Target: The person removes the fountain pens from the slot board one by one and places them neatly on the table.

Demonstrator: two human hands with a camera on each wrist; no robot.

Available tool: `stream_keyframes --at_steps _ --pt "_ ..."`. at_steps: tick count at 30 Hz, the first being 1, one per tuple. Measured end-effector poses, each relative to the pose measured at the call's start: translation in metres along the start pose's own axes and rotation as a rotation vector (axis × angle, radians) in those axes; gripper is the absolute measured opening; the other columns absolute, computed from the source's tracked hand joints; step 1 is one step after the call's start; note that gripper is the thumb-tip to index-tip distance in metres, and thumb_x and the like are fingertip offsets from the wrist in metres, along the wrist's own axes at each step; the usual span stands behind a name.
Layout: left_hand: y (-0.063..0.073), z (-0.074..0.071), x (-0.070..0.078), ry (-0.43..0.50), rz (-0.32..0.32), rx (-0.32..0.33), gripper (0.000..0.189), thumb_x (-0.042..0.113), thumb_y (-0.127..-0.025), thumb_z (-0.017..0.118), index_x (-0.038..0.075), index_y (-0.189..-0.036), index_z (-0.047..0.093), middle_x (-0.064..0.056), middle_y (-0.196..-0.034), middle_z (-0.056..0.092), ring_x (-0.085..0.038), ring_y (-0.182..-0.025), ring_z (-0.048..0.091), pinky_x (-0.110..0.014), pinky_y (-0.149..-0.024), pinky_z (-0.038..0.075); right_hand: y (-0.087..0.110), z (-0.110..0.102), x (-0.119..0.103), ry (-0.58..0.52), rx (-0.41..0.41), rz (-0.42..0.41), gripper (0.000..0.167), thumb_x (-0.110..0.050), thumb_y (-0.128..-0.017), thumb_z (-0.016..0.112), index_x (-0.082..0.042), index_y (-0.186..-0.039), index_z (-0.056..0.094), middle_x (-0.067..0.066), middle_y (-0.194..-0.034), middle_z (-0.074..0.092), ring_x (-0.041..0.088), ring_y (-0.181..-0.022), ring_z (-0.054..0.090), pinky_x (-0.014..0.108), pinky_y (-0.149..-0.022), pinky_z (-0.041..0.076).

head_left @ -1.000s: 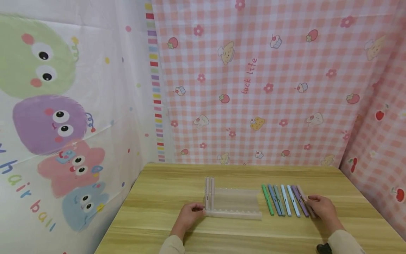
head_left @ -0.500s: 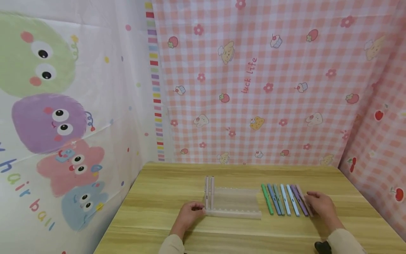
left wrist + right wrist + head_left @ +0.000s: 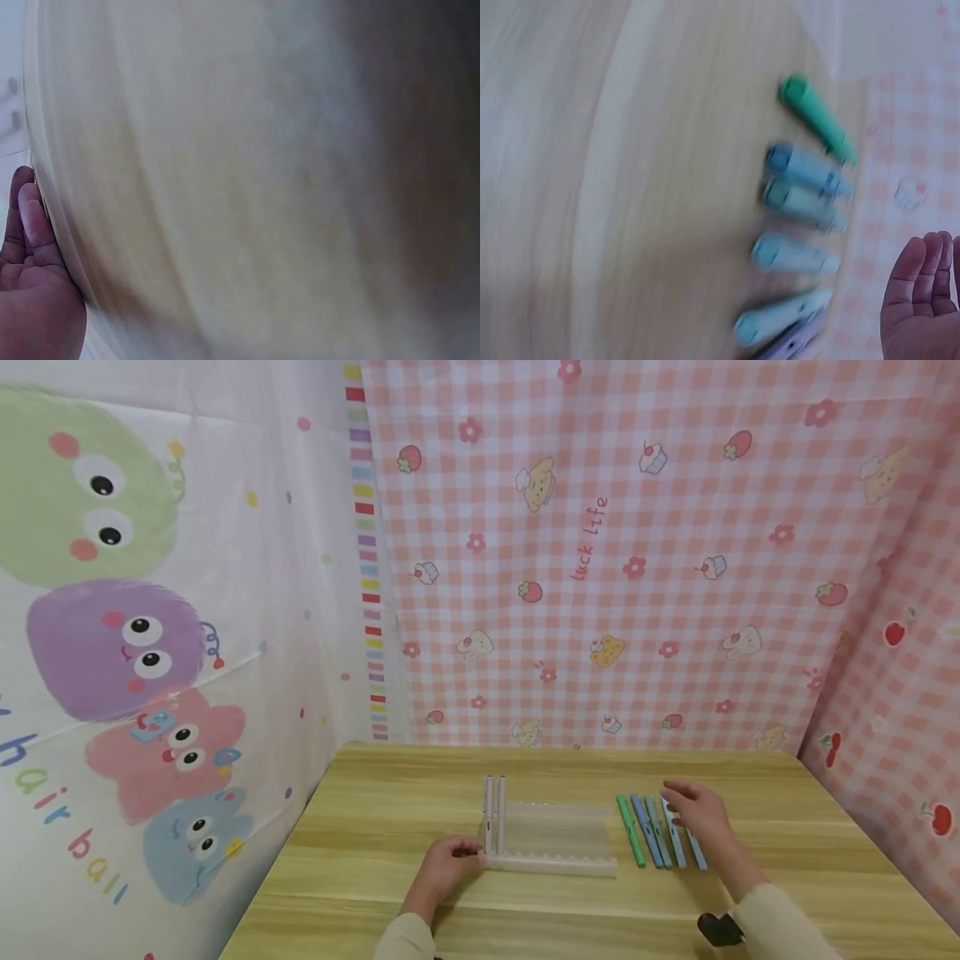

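A clear plastic pen rack with a notched front bar lies on the table, two pale pinkish pens side by side at its left end. My left hand pinches the rack's front left corner. To the right, a row of pens holds a green pen, a blue pen, a grey-green pen and two light blue pens. Over the row's right part hovers my right hand, fingers extended, holding nothing. A purple pen shows in the right wrist view, hidden by that hand in the head view.
The wood-grain table meets a pink checked cloth at the back. A white cartoon cloth hangs at the left. A black wrist device sits by the right sleeve.
My right hand has moved left, from beside the pale pinkish pen at the row's right end to above the light blue pens. The left hand stays at the rack's corner.
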State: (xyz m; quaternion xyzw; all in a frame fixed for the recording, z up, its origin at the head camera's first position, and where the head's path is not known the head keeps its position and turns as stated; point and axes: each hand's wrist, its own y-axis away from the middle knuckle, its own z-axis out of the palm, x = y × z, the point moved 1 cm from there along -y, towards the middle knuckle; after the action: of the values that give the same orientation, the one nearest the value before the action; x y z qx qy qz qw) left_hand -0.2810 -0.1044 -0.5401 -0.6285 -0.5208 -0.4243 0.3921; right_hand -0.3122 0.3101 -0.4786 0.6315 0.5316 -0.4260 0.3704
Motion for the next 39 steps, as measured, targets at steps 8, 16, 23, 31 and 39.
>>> stream_keyframes --at_steps 8,16,23,31,39 --pt "0.001 0.000 0.001 0.011 0.002 -0.002 0.018 0.003 -0.086 0.072 -0.006 -0.101 0.070 -0.009 -0.094 0.068 -0.017 -0.087 0.058 -0.035 -0.079 0.049 0.009 0.033 -0.024 -0.050 -0.061 -0.024 0.049 -0.028 -0.103 0.055 0.004 -0.140 0.050 0.023 -0.132 0.056 0.036 -0.114 0.055 0.040 -0.087 0.053" --pt "-0.001 0.001 0.000 0.000 -0.010 -0.008 0.018 0.003 -0.087 0.072 -0.006 -0.103 0.070 -0.009 -0.096 0.068 -0.017 -0.088 0.059 -0.035 -0.079 0.049 0.015 0.064 -0.041 -0.111 -0.095 -0.016 0.044 -0.028 -0.100 0.060 0.001 -0.133 0.057 0.018 -0.124 0.061 0.027 -0.103 0.060 0.039 -0.083 0.054" --pt "0.000 0.002 0.000 0.004 -0.004 -0.004 0.019 0.004 -0.087 0.072 -0.006 -0.103 0.070 -0.010 -0.096 0.069 -0.016 -0.088 0.058 -0.034 -0.079 0.049 0.022 0.083 -0.049 -0.111 -0.097 -0.060 0.039 -0.023 -0.099 0.061 0.002 -0.129 0.060 0.017 -0.117 0.065 0.028 -0.100 0.062 0.035 -0.077 0.055" --pt "-0.001 0.002 -0.001 0.002 0.005 0.000 0.018 0.003 -0.086 0.073 -0.006 -0.102 0.070 -0.010 -0.095 0.069 -0.016 -0.087 0.058 -0.035 -0.079 0.049 0.027 0.102 -0.053 -0.129 -0.109 -0.087 0.031 -0.017 -0.098 0.062 0.002 -0.123 0.064 0.014 -0.108 0.068 0.031 -0.097 0.062 0.035 -0.073 0.056" --pt "-0.002 0.002 -0.004 0.032 0.020 0.001 0.019 0.001 -0.085 0.073 -0.008 -0.101 0.070 -0.012 -0.094 0.069 -0.015 -0.086 0.058 -0.031 -0.077 0.049 0.031 0.127 -0.055 -0.163 -0.124 -0.084 0.028 -0.018 -0.096 0.066 0.000 -0.118 0.067 0.008 -0.102 0.069 0.030 -0.095 0.063 0.034 -0.072 0.055"
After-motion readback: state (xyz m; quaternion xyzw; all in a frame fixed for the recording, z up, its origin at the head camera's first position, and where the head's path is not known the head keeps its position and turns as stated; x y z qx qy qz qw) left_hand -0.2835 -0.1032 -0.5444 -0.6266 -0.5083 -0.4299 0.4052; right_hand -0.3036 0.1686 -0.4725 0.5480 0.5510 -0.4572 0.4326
